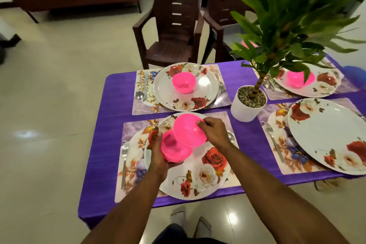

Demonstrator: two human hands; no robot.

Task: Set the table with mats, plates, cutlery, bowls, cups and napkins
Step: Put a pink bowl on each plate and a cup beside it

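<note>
bowls: two pink bowls in the hands, over the near plate [198, 168]; lower bowl [174, 149] and upper bowl [189, 131] overlap at the rims, look like they are being pulled apart
left hand: left hand [158, 156] curls round the lower bowl from its left side and underneath, thumb on the rim
right hand: right hand [214, 133] pinches the far rim of the upper bowl, which is tilted
step in hand: probably separating a nested pair, one for this setting, one for the bare plate
under the hands: near mat [130, 130] down, plate on it, fork [124, 156] left of the left hand, spoon [230, 136] just right of the right hand, mostly hidden
right of right hand: right mat [277, 156] with right plate [324, 132] and right fork [273, 140]; no bowl on it yet
beyond the hands: far-left plate [198, 101] on its mat, far-left bowl [184, 82] set on it, far spoon [139, 94] at its left
far right: far-right plate [320, 89] with far-right bowl [299, 80], partly behind the potted plant [248, 103]
done: mats, plates and cutlery at all four places, as far as visible; bowls at two
left: two bowls; no cups or napkins visible on the table
table: purple cloth [99, 144] covers it
</note>
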